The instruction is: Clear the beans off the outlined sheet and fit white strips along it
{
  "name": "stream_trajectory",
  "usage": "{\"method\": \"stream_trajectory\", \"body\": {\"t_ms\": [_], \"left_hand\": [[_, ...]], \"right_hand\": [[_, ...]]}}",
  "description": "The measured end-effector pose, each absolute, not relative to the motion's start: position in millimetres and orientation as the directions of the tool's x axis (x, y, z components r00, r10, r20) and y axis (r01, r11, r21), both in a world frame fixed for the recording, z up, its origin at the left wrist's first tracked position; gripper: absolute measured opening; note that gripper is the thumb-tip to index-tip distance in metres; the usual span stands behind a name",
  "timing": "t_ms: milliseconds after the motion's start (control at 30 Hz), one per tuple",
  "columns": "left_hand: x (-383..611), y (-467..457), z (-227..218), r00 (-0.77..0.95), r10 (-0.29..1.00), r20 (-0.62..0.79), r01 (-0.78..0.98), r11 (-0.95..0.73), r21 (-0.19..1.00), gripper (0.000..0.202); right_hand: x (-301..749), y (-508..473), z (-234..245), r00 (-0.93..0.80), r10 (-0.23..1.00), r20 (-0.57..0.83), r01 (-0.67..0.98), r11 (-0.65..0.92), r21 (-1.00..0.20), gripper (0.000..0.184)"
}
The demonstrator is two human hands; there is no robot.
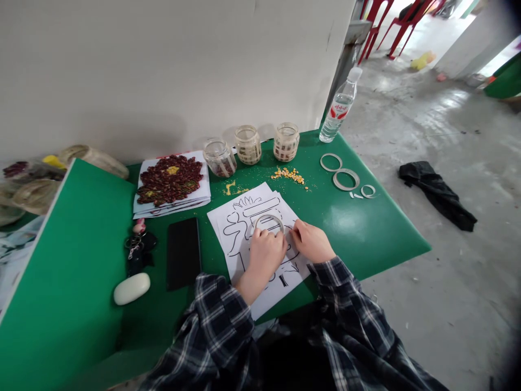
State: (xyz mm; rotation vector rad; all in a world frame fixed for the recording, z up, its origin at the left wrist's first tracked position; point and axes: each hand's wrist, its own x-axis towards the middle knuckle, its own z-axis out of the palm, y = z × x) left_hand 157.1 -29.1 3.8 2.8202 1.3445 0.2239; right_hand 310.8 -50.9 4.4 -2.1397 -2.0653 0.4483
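My left hand point(266, 250) is closed on a narrow roll of tape point(269, 217), held over a sheet of paper with black line drawings point(230, 231). Just to its right, my right hand point(311, 240) has its fingers pinched together close to the roll. What those fingers hold, if anything, is too small to make out. Another sheet lies under the drawing. Beyond the paper are a scatter of yellow corn kernels point(290, 175) and some fine yellow grains point(230, 188).
Three glass jars point(248, 145) stand along the wall. Bean artwork point(171, 179) lies on papers at left, near a black phone point(184, 253), keys point(136, 244) and a white oval case point(132, 288). At right are tape rolls point(345, 180) and a water bottle point(340, 108).
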Motion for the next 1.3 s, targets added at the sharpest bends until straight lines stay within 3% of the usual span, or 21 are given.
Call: {"method": "stream_trajectory", "body": {"t_ms": [333, 467, 700, 1300], "left_hand": [[157.6, -28.6, 4.1, 0.622, 0.775, 0.113, 0.775, -0.630, 0.059, 0.034], [158.0, -27.7, 4.2, 0.615, 0.780, 0.112, 0.778, -0.624, 0.071, 0.035], [158.2, -26.2, 8.0, 0.619, 0.781, 0.079, 0.774, -0.624, 0.104, 0.035], [154.4, -23.8, 10.1, 0.685, 0.726, 0.053, 0.724, -0.687, 0.053, 0.035]], "right_hand": [[308.3, -51.1, 1.8, 0.090, 0.990, -0.110, 0.946, -0.119, -0.303, 0.013], [315.3, -50.9, -0.2, 0.151, 0.983, -0.106, 0.891, -0.182, -0.416, 0.008], [324.7, -51.2, 1.9, 0.078, 0.991, -0.111, 0.713, -0.133, -0.688, 0.015], [318.5, -41.2, 12.1, 0.135, 0.954, -0.266, 0.748, -0.275, -0.604, 0.009]]}}
